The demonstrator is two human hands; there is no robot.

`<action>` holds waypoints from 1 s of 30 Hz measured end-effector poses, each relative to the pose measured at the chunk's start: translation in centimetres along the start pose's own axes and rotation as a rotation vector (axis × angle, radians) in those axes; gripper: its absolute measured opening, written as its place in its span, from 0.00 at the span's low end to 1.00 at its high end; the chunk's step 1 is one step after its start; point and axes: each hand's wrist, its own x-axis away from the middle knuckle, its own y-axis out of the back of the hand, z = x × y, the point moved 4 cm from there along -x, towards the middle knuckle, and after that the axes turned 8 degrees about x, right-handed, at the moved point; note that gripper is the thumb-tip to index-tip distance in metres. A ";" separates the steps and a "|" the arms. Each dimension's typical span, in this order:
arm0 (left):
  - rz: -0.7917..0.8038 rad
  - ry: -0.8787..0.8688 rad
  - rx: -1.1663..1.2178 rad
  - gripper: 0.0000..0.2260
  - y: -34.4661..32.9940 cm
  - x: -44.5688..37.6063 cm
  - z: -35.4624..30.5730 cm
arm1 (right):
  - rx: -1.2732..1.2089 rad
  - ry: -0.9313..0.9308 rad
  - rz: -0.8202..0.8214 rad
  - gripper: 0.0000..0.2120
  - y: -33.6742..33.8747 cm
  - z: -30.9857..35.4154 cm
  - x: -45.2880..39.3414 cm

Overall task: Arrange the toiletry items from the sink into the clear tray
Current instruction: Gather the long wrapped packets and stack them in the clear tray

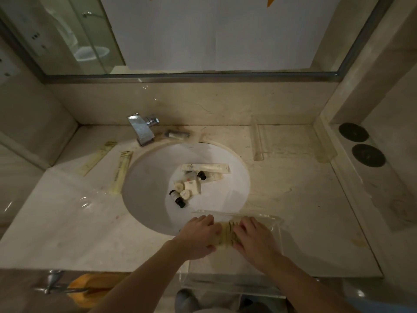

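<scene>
At lower centre, left hand (198, 236) and right hand (255, 239) press curled fingers against yellowish packets (225, 234), apparently squaring them inside the clear tray (270, 288), while remaining toiletries (191, 184) lie mid-frame in the sink (144, 177)

Both hands (198, 236) covered most of the yellowish packets (225, 233) in the clear tray (274, 224); labels on sink toiletries (191, 184) were perhaps too small to read.
</scene>
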 end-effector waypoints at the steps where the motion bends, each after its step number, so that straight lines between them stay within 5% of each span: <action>1: 0.006 -0.004 -0.009 0.22 -0.1 0.0 0.0 | -0.003 -0.011 -0.008 0.20 -0.1 0.1 0.0; 7: 0.024 -0.010 0.018 0.25 -0.2 -0.4 0.3 | -0.064 -0.057 0.025 0.20 0.0 -0.1 -0.2; 10: -0.143 0.086 0.152 0.18 1.2 0.0 1.2 | -0.126 -0.122 -0.047 0.14 1.2 -0.2 -1.7; 14: -0.449 0.264 0.332 0.09 3.9 1.3 4.5 | -0.298 -0.206 -0.096 0.09 2.9 0.5 -5.6; 22: -0.874 0.848 0.698 0.03 7.9 7.5 16.3 | -0.851 -0.343 0.091 0.07 5.9 6.7 -16.5; 30: -1.031 1.257 0.976 0.07 9.5 13.2 29.6 | -0.994 -0.457 0.303 0.10 2.8 16.2 -27.4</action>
